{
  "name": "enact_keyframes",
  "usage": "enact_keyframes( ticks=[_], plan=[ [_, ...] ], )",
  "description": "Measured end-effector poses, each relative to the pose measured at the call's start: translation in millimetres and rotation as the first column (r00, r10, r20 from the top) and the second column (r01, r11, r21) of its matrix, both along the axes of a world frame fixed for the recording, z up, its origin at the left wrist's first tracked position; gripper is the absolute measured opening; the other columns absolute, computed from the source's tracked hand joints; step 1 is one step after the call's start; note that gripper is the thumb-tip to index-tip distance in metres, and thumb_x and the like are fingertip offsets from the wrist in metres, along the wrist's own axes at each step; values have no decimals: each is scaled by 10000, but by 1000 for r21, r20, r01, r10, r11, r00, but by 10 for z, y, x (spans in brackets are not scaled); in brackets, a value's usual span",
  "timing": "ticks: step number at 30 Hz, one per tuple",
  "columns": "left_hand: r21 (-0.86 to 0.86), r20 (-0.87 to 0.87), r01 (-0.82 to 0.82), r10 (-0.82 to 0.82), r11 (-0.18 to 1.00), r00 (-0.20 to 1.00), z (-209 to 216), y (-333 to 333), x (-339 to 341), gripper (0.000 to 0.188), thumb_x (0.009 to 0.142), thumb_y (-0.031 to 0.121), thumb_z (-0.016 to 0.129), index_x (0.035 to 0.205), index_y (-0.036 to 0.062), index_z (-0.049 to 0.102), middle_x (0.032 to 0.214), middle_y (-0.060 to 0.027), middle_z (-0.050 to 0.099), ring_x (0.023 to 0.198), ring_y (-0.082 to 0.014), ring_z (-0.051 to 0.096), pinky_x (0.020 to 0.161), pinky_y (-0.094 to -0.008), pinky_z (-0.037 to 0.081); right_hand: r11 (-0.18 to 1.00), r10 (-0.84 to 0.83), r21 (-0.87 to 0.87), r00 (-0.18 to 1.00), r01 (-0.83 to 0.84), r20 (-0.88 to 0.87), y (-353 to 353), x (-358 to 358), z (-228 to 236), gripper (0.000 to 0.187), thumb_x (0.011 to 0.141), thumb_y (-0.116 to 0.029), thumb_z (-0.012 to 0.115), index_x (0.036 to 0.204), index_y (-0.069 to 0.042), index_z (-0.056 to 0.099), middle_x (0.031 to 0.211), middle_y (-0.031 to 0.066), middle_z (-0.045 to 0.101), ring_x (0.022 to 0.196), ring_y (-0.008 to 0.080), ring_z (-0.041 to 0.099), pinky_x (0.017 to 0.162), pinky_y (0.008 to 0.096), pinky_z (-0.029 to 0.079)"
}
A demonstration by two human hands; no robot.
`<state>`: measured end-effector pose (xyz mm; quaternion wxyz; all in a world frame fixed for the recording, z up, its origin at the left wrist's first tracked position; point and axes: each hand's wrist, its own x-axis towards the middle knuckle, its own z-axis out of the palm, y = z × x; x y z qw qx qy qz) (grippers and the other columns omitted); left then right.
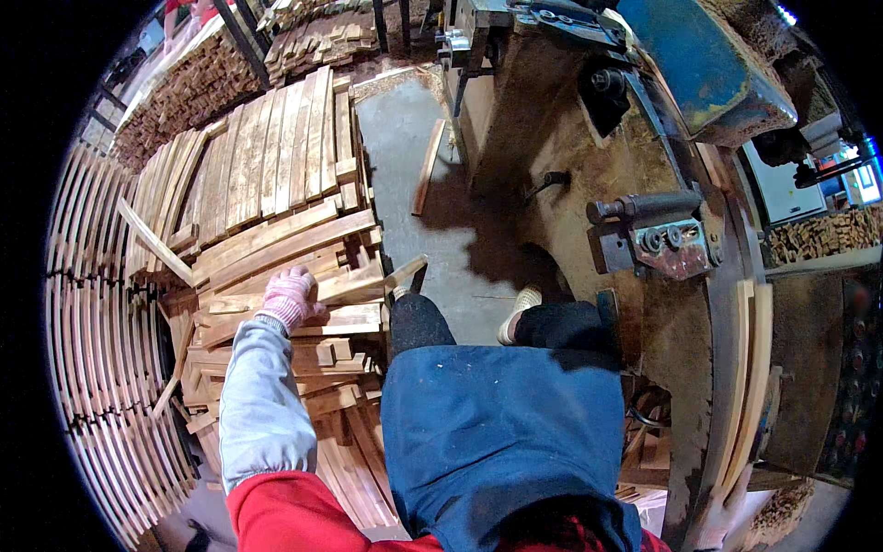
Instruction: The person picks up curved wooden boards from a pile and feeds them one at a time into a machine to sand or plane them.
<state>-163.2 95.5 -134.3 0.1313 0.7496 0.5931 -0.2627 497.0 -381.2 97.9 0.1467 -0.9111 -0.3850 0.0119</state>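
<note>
My left hand [291, 299], in a pinkish-white knit glove, reaches over the stack at my left with its fingers curled on a wooden board [354, 286]. That board lies at a slant, its far end sticking out past the stack toward my knee. Beneath and around it are many loose wooden boards [267, 241], some in crossed layers. At the lower right, a pale, partly hidden shape that looks like my right hand [723, 523] is at the near end of two long wooden strips [747, 386]. Its fingers cannot be made out.
A machine with a metal roller unit [658, 235] and a blue housing [704, 64] stands on the right. Slatted stacks [106, 350] rise at far left. One loose board [430, 167] lies on the grey floor [395, 120]. More wood piles [189, 83] stand behind.
</note>
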Motion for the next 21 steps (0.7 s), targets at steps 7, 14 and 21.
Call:
enact_keyframes(
  ticks=[7,14,21],
  plan=[
    [-93,130,-27,39,995,991,-84,-202,-117,828,717,522,819,1380,128,517,1355,-153,569,1303,-327,505,1081,-452,402,785,147,619,971,3,-191,1864,200,-139,610,1007,-52,494,1579,-86,286,1603,90,330,1420,227,368,1154,330,307],
    [-253,-178,-24,-22,967,984,133,-133,273,912,661,620,830,1335,58,579,1375,-175,563,1317,-331,510,1092,-450,408,620,419,766,897,-170,-140,3107,495,-238,601,1012,-65,545,1565,-70,308,1599,85,339,1436,207,347,1170,329,294],
    [184,-123,-166,190,969,974,118,-445,-282,566,693,383,847,1167,154,639,1150,-128,644,1115,-317,614,957,-427,470,868,359,425,916,-258,-177,1896,149,-207,634,939,37,519,1543,-6,332,1584,117,365,1430,235,371,1167,351,291]
  ],
)
